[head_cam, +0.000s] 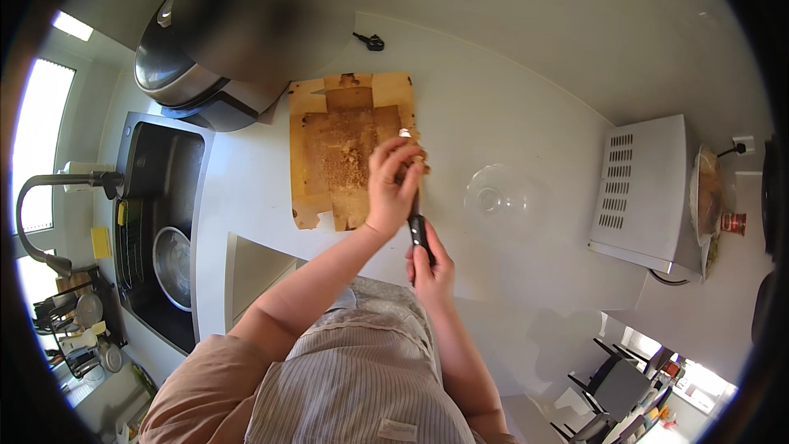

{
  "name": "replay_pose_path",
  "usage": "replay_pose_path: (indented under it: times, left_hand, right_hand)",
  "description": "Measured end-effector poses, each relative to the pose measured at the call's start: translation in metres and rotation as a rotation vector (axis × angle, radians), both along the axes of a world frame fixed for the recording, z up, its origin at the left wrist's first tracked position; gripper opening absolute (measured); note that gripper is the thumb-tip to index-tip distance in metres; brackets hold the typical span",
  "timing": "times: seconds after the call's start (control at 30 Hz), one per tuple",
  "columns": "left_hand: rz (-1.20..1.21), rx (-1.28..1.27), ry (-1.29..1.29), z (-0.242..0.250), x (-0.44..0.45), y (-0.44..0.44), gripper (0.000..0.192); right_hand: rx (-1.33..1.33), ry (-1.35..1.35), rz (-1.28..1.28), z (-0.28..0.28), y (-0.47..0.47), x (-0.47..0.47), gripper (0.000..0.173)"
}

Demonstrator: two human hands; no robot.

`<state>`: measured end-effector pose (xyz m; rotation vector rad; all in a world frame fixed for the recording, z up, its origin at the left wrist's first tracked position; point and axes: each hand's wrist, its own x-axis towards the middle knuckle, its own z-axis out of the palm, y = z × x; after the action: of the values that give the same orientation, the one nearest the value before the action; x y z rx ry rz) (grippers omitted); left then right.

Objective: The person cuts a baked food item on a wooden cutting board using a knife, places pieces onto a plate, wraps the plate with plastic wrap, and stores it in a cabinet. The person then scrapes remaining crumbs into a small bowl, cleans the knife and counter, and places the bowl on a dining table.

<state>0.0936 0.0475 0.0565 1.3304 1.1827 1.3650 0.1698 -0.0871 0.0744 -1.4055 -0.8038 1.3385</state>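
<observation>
My right hand (pixel 434 268) grips the black riveted handle (pixel 418 233) of a kitchen knife. Its blade runs forward under my left hand (pixel 394 176), and a bright bit of the tip (pixel 404 133) shows past the fingers. My left fingers and thumb are curled over the blade at the right edge of a brown, stained wooden cutting board (pixel 305 160). Brown crumbly bits (pixel 425 163) show beside the left thumb; whether that hand grips them or the blade is hidden. More light-brown crumbs (pixel 350 154) are scattered over the board's middle.
Right of the board stands a clear glass bowl (pixel 490 199). A black plug (pixel 372 42) lies behind. Left are a rice cooker (pixel 179 61) and a dark sink (pixel 166 148) holding a metal bowl (pixel 172 265). An open drawer (pixel 256 277) juts near me; a microwave (pixel 644 191) stands far right.
</observation>
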Motion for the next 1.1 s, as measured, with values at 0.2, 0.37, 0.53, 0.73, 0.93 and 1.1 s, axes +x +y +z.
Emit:
replay_pose_path:
  times: [0.2,0.37,0.53,0.73,0.93,1.1]
  left_hand:
    - [-0.166,0.086,-0.019,0.008,0.092,-0.033,0.024]
    - [-0.252,0.075,0.090,-0.015,0.136,-0.040,0.024]
    - [-0.321,-0.084,0.248,-0.027,0.142,-0.040,0.028]
    - [-0.246,-0.032,0.183,-0.014,0.130,-0.036,0.023]
    - [-0.316,0.150,0.498,-0.003,0.096,-0.018,0.020]
    - [-0.712,0.503,0.499,-0.002,0.069,-0.029,0.018]
  right_hand:
    - [-0.034,-0.088,-0.243,0.036,-0.041,0.055,0.044]
    - [-0.178,-0.229,-0.312,0.032,-0.046,0.087,0.042]
    - [-0.223,-0.694,-0.303,0.033,-0.051,0.098,0.038]
    - [-0.114,-0.941,-0.214,0.058,-0.048,0.106,0.039]
    - [-0.111,-0.995,-0.193,0.071,-0.049,0.118,0.038]
    - [-0.114,-0.823,-0.258,0.060,-0.051,0.128,0.036]
